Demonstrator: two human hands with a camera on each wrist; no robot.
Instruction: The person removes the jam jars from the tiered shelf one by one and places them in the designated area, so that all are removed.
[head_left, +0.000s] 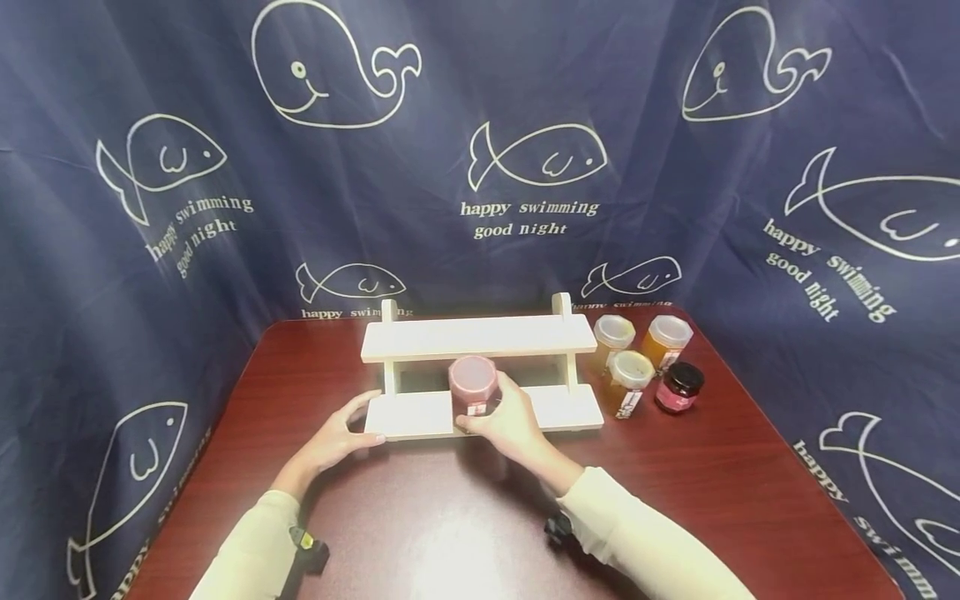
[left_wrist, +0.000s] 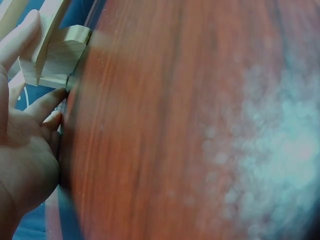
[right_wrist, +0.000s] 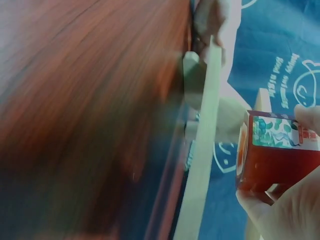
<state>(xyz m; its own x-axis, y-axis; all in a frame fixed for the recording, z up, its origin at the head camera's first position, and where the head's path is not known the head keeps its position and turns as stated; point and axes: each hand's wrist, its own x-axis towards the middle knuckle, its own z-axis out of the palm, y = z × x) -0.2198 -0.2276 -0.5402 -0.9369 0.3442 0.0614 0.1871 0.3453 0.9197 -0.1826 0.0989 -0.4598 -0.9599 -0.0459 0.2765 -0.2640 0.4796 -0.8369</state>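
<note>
A small two-tier white wooden shelf [head_left: 480,337] stands near the back of the table. My right hand [head_left: 516,421] holds a jar with a pink lid [head_left: 473,377] in front of the upper board, over the middle of the lower one. Red contents and a printed label show on the jar [right_wrist: 280,155] in the right wrist view, with a gap between its base and the lower board's edge [right_wrist: 204,145]. My left hand [head_left: 337,433] is at the left end of the lower board [head_left: 411,415], thumb at the front corner and fingers toward the back.
Right of the shelf stand several jars: pale-lidded ones with amber contents [head_left: 628,382], [head_left: 666,340], another behind [head_left: 613,333], and a dark-lidded jar with a pink label [head_left: 678,387]. A blue patterned curtain [head_left: 435,225] hangs around the dark red table [head_left: 420,500].
</note>
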